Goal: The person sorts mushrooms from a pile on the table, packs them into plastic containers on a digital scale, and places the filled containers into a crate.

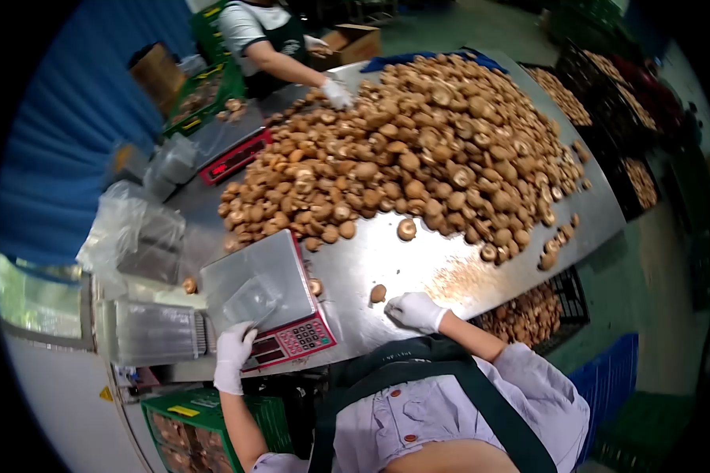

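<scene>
My left hand (pixel 234 355), in a white glove, is at the front left of a red-edged digital scale (pixel 302 337). Its fingers are closed at the near edge of a clear plastic tray (pixel 254 299) lying on the scale's grey plate. My right hand (pixel 418 312), also gloved, rests low over the metal table with its fingers curled. Whatever they hold, if anything, is hidden. Just left of those fingers lies a single brown mushroom (pixel 379 293). A large heap of mushrooms (pixel 418 150) covers the far part of the table.
Stacked clear trays (pixel 158 331) and a plastic bag (pixel 126 229) stand left of my scale. A co-worker's gloved hand (pixel 338 93) touches the heap's far left, near a second scale (pixel 233 158). A black crate (pixel 540 315) of mushrooms sits beside the metal table (pixel 355 315).
</scene>
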Motion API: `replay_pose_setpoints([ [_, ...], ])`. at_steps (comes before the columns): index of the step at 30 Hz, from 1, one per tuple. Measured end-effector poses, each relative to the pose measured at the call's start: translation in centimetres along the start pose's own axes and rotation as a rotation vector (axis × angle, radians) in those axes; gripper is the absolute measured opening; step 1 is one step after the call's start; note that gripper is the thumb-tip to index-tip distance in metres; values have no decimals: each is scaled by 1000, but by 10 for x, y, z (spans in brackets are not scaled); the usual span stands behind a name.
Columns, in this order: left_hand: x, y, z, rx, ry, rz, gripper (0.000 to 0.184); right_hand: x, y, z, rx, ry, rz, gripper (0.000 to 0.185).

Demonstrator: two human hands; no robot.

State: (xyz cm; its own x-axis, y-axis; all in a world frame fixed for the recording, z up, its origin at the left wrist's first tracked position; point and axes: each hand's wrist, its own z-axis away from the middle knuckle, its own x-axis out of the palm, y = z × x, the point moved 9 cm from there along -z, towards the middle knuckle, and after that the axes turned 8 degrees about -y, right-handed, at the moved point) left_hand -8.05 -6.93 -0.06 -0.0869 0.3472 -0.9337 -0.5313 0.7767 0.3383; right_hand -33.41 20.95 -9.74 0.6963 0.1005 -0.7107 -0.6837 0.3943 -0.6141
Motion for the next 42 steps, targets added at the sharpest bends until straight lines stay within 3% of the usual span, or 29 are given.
replay_pose_setpoints([
  [1, 3, 1, -1, -34, -109, -39, 27, 2, 9, 1, 9, -2, 4, 24],
  [4, -23, 41, -15, 10, 101, -123, 37, 4, 33, 7, 51, 15, -19, 23],
  [5, -16, 60, -23, 28, 80, -123, 37, 3, 41, 7, 43, 48, 22, 23],
  [7, -16, 107, -33, 170, 264, 116, 37, -8, 55, 14, 46, 154, -55, 19],
  [11, 72, 200, -76, 303, 42, 334, 37, -35, 77, 24, 127, 209, -39, 18],
  [16, 159, 281, -132, 382, -180, 312, 50, -82, 116, 55, 172, 565, -74, 16],
  [18, 168, 315, -156, 452, -159, 274, 59, -107, 144, 74, 371, 601, -108, 31],
  [19, 174, 330, -169, 527, -129, 244, 67, -133, 142, 97, 284, 875, -65, 37],
  [23, 170, 410, -207, 647, -45, -36, 84, -201, 190, 137, 411, 1143, -14, 63],
  [25, 180, 451, -218, 729, -21, -188, 93, -225, 216, 132, 414, 1164, -111, 70],
  [27, 192, 483, -224, 824, -34, -260, 94, -232, 238, 102, 359, 1050, -259, 73],
  [29, 215, 490, -242, 778, -111, -330, 95, -226, 248, 79, 390, 1110, 8, 65],
  [30, 221, 484, -251, 729, -157, -369, 96, -224, 245, 70, 354, 1110, -39, 62],
  [34, 213, 447, -257, 694, 17, -294, 79, -221, 217, 46, 263, 1165, -8, 45],
  [39, 199, 399, -232, 766, 199, -83, 71, -193, 192, 22, 165, 988, -293, 46],
  [42, 190, 369, -212, 660, 191, -118, 73, -179, 173, 5, -5, 983, -425, 54],
])
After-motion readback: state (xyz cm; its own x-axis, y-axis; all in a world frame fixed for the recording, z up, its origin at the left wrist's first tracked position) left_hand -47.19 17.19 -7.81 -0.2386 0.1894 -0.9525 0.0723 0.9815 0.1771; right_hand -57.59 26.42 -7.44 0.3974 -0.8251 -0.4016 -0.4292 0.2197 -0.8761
